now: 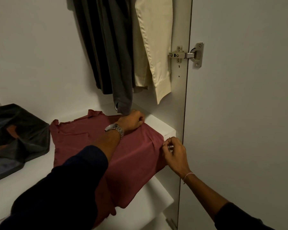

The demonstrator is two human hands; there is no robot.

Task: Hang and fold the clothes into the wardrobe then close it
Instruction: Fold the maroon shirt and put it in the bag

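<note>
1. The maroon shirt [136,156] lies spread flat on the white wardrobe shelf [163,128], its near part draping over the shelf's front edge. This is probably because the shelf serves as the folding surface where the garment will stay.
2. The left hand [131,121] reaches across the shirt to its far right corner. The fingers are curled down onto the cloth and appear to grip or pin the edge there, likely to anchor it while the other side is adjusted.
3. The right hand [173,151] pinches the shirt's right edge between thumb and fingertips, just beside the shelf's corner. The fabric bunches into small pleats at that point, which suggests a pull to draw the side taut or begin a fold inward.
4. A wristwatch [115,128] sits on the left wrist, above the cloth.
5. Dark garments [106,47] and a cream garment [155,47] hang above the shelf, so the hanging part looks partly done.
6. A dark fabric basket [18,136] stands on the shelf to the left, apart from the shirt.
7. The wardrobe door [239,113] stands open on its hinge [189,55], so closing is not yet done.
</note>
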